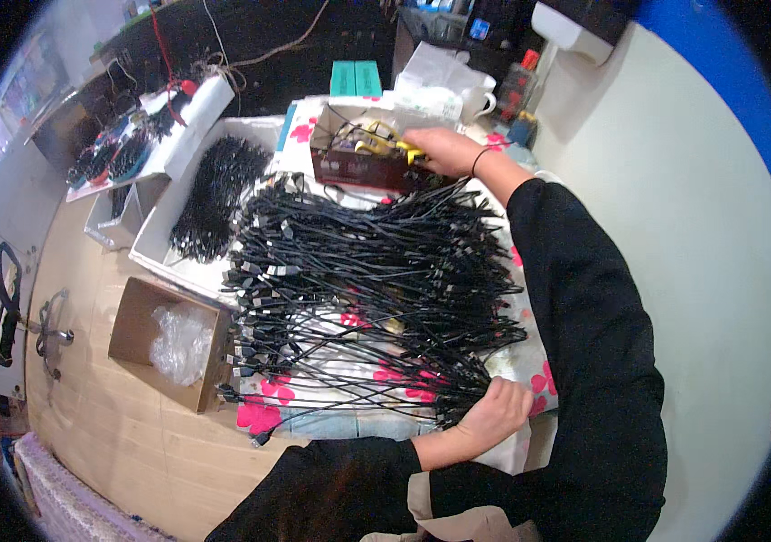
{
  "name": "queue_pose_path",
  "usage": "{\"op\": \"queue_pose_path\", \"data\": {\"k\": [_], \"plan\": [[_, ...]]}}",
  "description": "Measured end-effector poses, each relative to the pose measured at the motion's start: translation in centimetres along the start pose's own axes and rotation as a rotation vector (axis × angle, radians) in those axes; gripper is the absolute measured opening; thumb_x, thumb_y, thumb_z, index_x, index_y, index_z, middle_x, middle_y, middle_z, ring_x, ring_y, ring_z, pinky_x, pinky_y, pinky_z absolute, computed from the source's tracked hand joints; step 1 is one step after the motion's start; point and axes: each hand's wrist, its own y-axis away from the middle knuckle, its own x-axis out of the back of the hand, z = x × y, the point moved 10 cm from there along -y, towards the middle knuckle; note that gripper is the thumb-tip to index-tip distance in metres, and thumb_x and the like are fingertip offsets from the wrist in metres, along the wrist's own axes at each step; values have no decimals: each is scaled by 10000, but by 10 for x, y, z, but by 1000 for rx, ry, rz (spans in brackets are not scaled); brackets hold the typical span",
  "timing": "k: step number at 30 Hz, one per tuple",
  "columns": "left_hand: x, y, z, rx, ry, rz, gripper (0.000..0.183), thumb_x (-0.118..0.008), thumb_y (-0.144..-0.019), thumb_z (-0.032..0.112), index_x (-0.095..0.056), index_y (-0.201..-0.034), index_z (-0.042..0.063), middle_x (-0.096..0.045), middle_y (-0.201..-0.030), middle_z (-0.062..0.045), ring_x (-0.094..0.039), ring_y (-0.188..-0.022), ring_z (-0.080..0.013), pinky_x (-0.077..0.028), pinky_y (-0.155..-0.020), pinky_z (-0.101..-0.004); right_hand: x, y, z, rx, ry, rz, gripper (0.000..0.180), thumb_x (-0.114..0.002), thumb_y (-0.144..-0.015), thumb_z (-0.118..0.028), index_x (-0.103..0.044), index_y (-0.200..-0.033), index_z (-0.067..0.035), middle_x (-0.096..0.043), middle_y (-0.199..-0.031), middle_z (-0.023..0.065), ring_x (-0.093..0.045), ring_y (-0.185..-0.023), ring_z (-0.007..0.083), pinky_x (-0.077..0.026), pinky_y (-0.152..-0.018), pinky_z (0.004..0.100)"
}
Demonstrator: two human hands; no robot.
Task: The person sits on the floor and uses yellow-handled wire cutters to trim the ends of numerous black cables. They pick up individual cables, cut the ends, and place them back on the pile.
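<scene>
A wide pile of black USB cables (pixel 372 244) lies across a flowered cloth (pixel 260 417) before me. My left hand (pixel 497 413) is closed around the near right ends of several cables, whose plugs fan out to the left. At the far side of the pile, my right hand (pixel 446 152) reaches to the edge of a small dark carton (pixel 365 169). Its fingers are on a yellow-handled hand tool (pixel 407 148); the tool's working end is hard to make out. Thin wires and other small items lie inside the carton.
A white foam box (pixel 155 237) holding more black cables (pixel 219 196) stands to the left. Nearer is a cardboard box (pixel 131 325) with clear plastic (pixel 181 342) inside. Behind are two green boxes (pixel 356 78) and a white mug (pixel 477 101).
</scene>
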Motion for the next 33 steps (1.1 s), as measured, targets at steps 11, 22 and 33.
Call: {"op": "queue_pose_path", "data": {"k": [11, 22, 33], "plan": [[-3, 4, 3, -46, 76, -2, 346, -543, -790, 199, -621, -1017, -50, -563, -800, -105, -538, -759, -242, -436, -758, -358, 6, -14, 2, -25, 295, 89, 278, -580, -811, -42, -552, -1077, -118, -674, -961, 159, -659, -935, 378, -543, -775, 496], [-2, 0, -1, -17, 33, -45, 282, -530, -799, 196, -596, -1013, 25, -555, -811, -55, -539, -773, -205, -430, -759, -351, 30, 240, -106, -128, -501, 168, 330, -620, -821, -214, -536, -1091, -42, -630, -926, 206, -633, -883, 385, -502, -780, 463], [-4, 5, 1, -35, 3, -151, 89, -555, -788, 175, -573, -787, 88, -586, -789, -67, -569, -789, -214, -431, -770, -358, -72, 257, -107, -306, -488, 245, 326, -620, -750, -94, -608, -1073, -47, -662, -958, 192, -639, -915, 378, -514, -797, 433]]}}
